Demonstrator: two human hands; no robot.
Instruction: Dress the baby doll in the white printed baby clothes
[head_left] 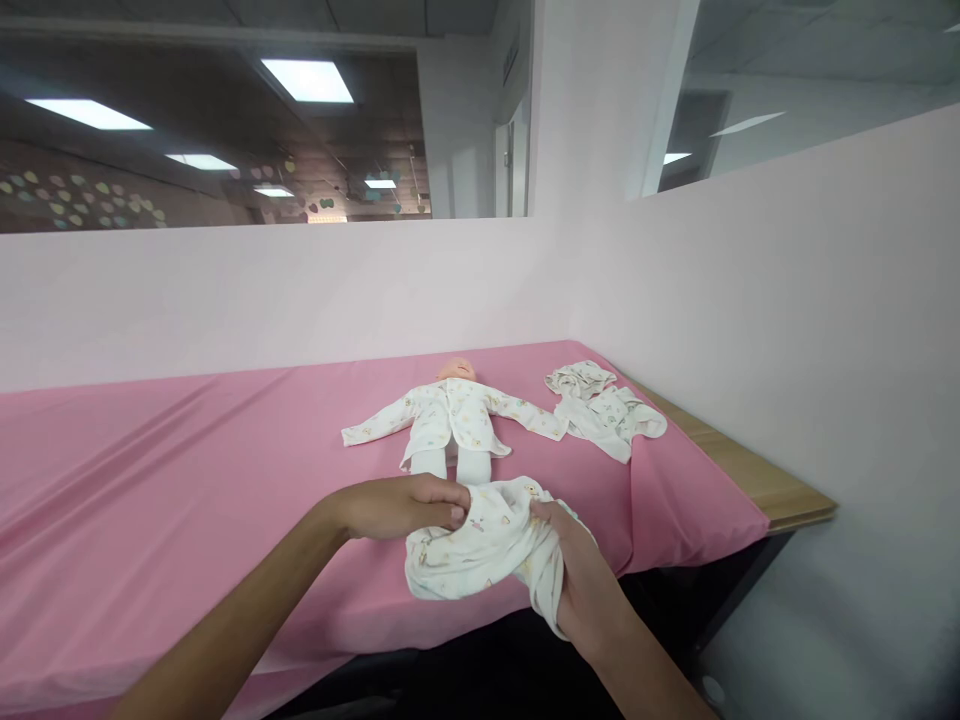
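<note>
Between my hands is a bunched white baby garment with small coloured prints; its exact kind cannot be made out. My left hand grips its left upper edge, thumb on top and fingers partly hidden. On the right side, my right hand pinches the cloth, with a fold hanging down beside the palm. Just beyond lies a baby doll on its back, head away from me and arms spread. It wears a printed white jacket, and its lower legs are hidden behind the held garment.
A pink sheet covers the table, wrinkled at the left. Crumpled printed baby clothes lie right of the doll. The wooden table edge shows beside the right wall. A window is set above the back wall.
</note>
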